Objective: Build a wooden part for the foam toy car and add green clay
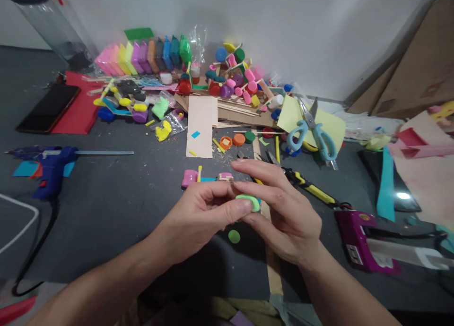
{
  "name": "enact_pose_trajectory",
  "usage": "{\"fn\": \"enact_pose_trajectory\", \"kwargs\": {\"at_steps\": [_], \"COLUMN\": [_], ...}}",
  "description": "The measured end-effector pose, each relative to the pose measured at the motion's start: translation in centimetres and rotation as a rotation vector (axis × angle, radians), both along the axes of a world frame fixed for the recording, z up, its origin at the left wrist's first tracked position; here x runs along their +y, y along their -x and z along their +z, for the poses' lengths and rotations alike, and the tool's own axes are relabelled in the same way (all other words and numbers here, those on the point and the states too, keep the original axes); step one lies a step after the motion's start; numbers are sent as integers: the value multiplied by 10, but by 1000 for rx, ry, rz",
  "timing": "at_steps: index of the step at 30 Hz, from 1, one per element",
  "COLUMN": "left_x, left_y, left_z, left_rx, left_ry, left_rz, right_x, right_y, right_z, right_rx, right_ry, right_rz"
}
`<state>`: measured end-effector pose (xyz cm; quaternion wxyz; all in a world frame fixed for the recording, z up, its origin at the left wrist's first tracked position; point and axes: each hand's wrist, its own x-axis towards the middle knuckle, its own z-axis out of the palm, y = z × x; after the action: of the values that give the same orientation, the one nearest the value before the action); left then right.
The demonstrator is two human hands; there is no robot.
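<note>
Between my two hands is a small light green clay piece (250, 201), soft-looking and rounded, with a sliver of blue at its right edge that I cannot make out. My left hand (205, 208) is closed on it, its thumb pressing on top. From the other side, my right hand (287, 212) holds it between thumb and fingers, while the index finger stretches out above. Just beyond my left hand lies a small toy vehicle with pink wheels (190, 177) and a yellow stick, partly covered by the fingers. A flat green disc (234, 236) rests on the table below the hands.
At left lies a blue glue gun (53, 167), near a phone (49, 108). Clay packs (145, 56) and small toys (237, 75) line the wall. Scissors (311, 123), a yellow-black cutter (314, 189) and a purple device (358, 241) are at right.
</note>
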<state>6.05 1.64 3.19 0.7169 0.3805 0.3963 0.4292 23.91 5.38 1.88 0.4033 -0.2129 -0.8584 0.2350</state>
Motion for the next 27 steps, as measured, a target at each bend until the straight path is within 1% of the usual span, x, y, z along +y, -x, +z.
{"fn": "enact_pose_trajectory", "kwargs": {"at_steps": [3,7,11,15,20,24,27], "left_x": [1,0,0,-1,-1,0,0], "left_y": [0,1,2,2,2,2,2], "left_z": [-2,-5,-3,-2,-3,-2,-2], "left_rx": [-47,-36,7,41,37,61,31], "left_ry": [-11,-12,-9,-12,-2,-9,-6], "left_rz": [-26,0,20,23,19,29,4], "right_x": [2,2,2,2,3,3,3], "right_y": [0,1,1,1,1,1,1], "right_z": [2,3,4,4,3,3,2], "right_rx": [14,14,10,32,40,51,60], "right_ry": [-18,-37,-18,-20,1,-5,-1], "right_rz": [-6,-17,-44,-36,-56,-39,-30]}}
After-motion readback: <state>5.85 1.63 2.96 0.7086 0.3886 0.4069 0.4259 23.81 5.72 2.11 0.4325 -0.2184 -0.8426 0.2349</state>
